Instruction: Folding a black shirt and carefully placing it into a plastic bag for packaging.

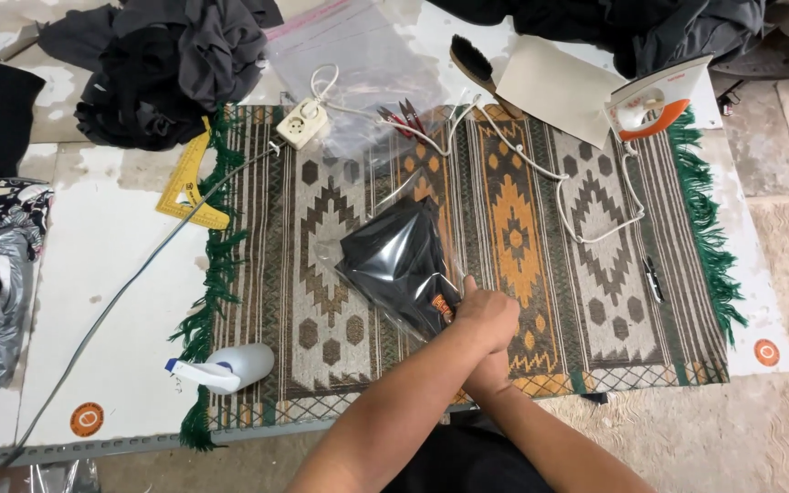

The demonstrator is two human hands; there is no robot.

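While both forearms cross above the patterned woven rug with green fringe [541, 228], the left hand [486, 315] lies over the right hand [489, 370], fingers curled onto the edge of the clear plastic bag of folded black cloth [394, 265]. Whether the right fingers pinch anything cannot be told. A white spray bottle [230, 367] lies well apart.

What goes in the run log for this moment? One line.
hands: stacked, pressing bag corner | bag: clear, black garment inside, on patterned mat | iron: upright, untouched

Bare rug [595, 301] right of hands [484, 319]; spray bottle [230, 367] blocks left.
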